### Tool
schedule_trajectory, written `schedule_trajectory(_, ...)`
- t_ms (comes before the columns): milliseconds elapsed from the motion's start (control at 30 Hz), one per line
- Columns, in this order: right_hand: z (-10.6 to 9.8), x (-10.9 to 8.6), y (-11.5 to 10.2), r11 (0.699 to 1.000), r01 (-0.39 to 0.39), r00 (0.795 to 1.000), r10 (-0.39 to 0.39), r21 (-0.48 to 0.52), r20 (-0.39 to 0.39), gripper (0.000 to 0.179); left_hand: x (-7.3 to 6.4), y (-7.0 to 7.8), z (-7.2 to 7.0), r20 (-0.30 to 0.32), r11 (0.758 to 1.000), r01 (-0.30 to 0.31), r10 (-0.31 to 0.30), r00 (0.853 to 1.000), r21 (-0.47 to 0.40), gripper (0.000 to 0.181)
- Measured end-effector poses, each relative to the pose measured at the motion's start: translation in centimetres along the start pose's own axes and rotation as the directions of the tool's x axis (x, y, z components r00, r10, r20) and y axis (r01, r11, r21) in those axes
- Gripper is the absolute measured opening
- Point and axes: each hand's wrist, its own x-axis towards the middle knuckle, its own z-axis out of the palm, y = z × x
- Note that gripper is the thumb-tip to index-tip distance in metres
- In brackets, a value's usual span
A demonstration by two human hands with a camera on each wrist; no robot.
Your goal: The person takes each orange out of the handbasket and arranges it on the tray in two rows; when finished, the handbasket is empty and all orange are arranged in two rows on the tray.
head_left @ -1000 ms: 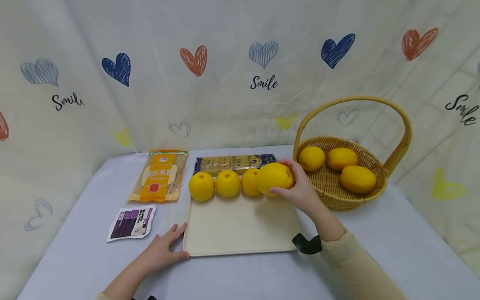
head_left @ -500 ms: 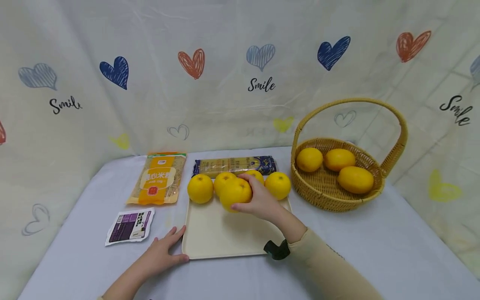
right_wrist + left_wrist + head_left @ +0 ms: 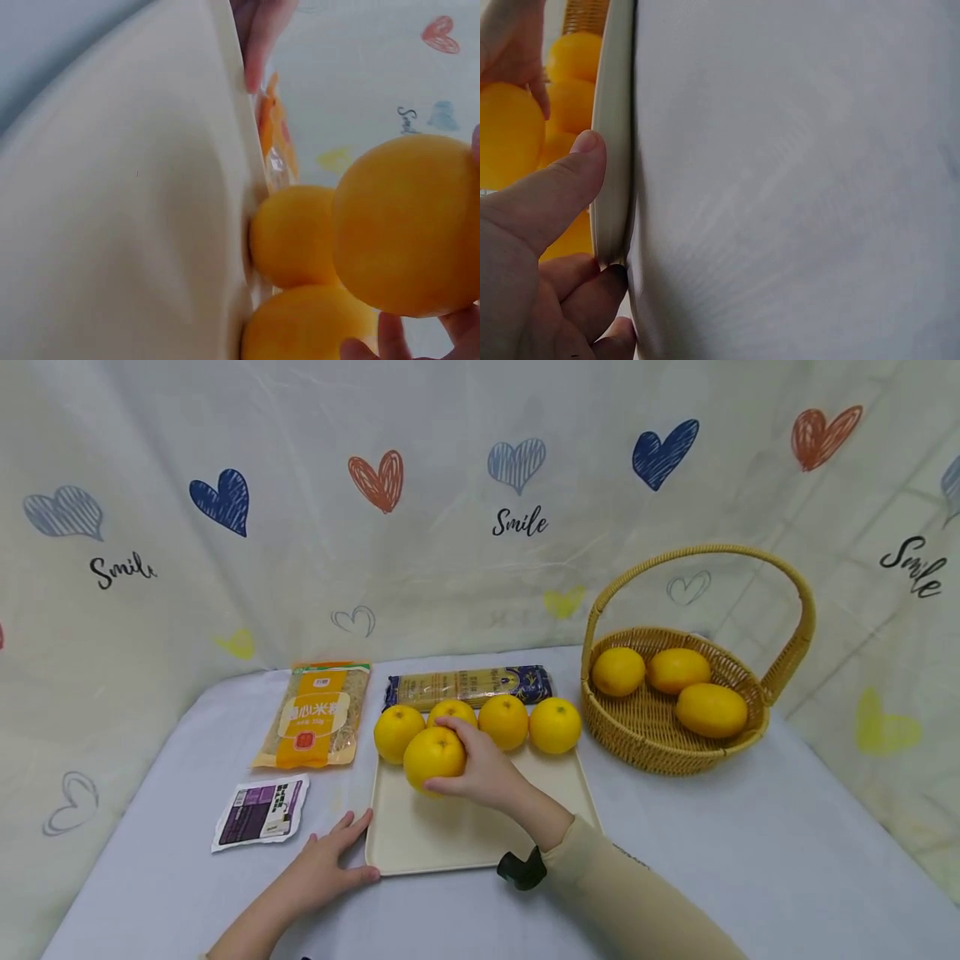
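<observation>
In the head view my right hand (image 3: 483, 766) grips a yellow-orange orange (image 3: 435, 758) from its right side, thumb below and fingers over the top. The orange is held over the left part of a cream tray (image 3: 487, 835). Behind it, a row of several oranges (image 3: 503, 722) sits along the tray's far edge; the held one partly covers the second from the left. My left hand (image 3: 318, 864) rests at the tray's near left corner, fingers spread. The left wrist view has its thumb (image 3: 589, 161) against the tray's rim.
At right stands a wicker basket (image 3: 637, 752) with a tall handle and three yellow fruits. A long noodle packet (image 3: 465, 687) lies behind the tray. Left of it are an orange-labelled bag (image 3: 313, 714) and a small purple-and-white packet (image 3: 261, 811). A heart-printed curtain (image 3: 450, 568) hangs behind.
My right hand has carried the held orange leftward from the tray's right side. The row's rightmost orange, hidden behind it at first, now shows. My left hand stays at the tray corner.
</observation>
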Motion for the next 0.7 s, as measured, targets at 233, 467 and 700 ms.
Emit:
schedule_trajectory(233,2.0,0.7,-0.7,0.996,-0.093,0.995,0.092,0.018,0.046,0.078,0.1,0.1,-0.2,0.007,1.000,0.005,-0.005,1.000,0.006,0.089)
schedule_trajectory(467,3.7,1.3,-0.5,0.991,-0.054,0.993,0.066,-0.122,0.093,0.076,0.2,-0.1,-0.1,0.023,1.000,0.016,-0.016,1.000,0.002,0.089)
schedule_trajectory(700,4.7,1.9,-0.2,0.990,-0.103,0.991,0.110,-0.096,0.080,0.082,0.1,0.0,-0.2,0.024,1.000,0.015,-0.015,1.000,0.002,0.089)
